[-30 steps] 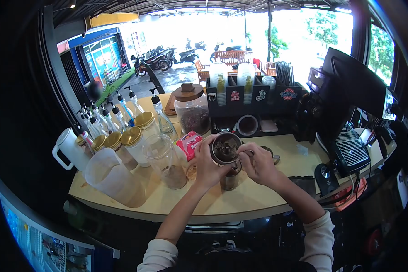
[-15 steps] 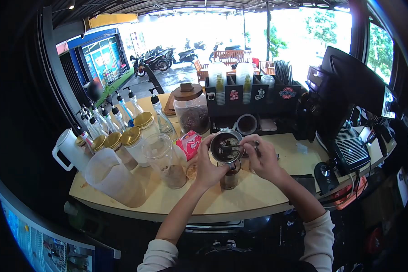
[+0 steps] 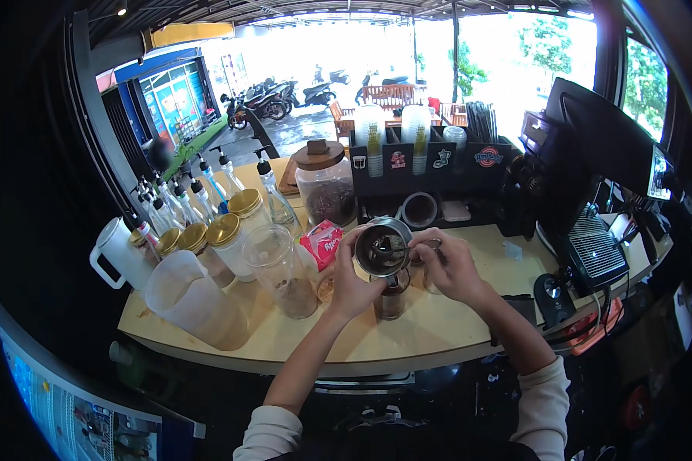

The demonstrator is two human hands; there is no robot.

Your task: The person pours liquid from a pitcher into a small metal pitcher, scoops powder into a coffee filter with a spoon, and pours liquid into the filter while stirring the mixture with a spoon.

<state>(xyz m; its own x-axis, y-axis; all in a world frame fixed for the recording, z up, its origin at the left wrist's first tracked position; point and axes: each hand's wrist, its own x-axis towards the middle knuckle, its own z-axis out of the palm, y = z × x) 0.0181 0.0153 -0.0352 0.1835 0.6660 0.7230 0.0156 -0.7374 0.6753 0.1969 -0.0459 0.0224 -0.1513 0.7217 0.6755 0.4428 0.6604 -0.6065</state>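
Observation:
My left hand (image 3: 350,284) is wrapped round the side of a round metal cup (image 3: 369,235) with dark liquid inside. In my right hand (image 3: 452,269) a spoon (image 3: 398,250) is pinched by its handle, its bowl end dipping into the cup. Just below the cup stands a glass (image 3: 390,307) holding something dark. Whether the cup rests on this glass or hangs above it, I cannot tell. Beside my left wrist are a red and white packet (image 3: 323,243) and a tall clear container (image 3: 293,296) with brown powder at its bottom.
On the left stand a frosted pitcher (image 3: 188,296), a white jug (image 3: 121,257), gold-lidded jars (image 3: 225,232) and several pump bottles (image 3: 271,192). Behind are a wooden-lidded jar (image 3: 323,192) and a black cup organizer (image 3: 438,178). A monitor (image 3: 592,142) is at right.
The spoon has shifted slightly in the cup, and the liquid's surface looks different, with less pale froth showing. My hands keep nearly the same place and hold.

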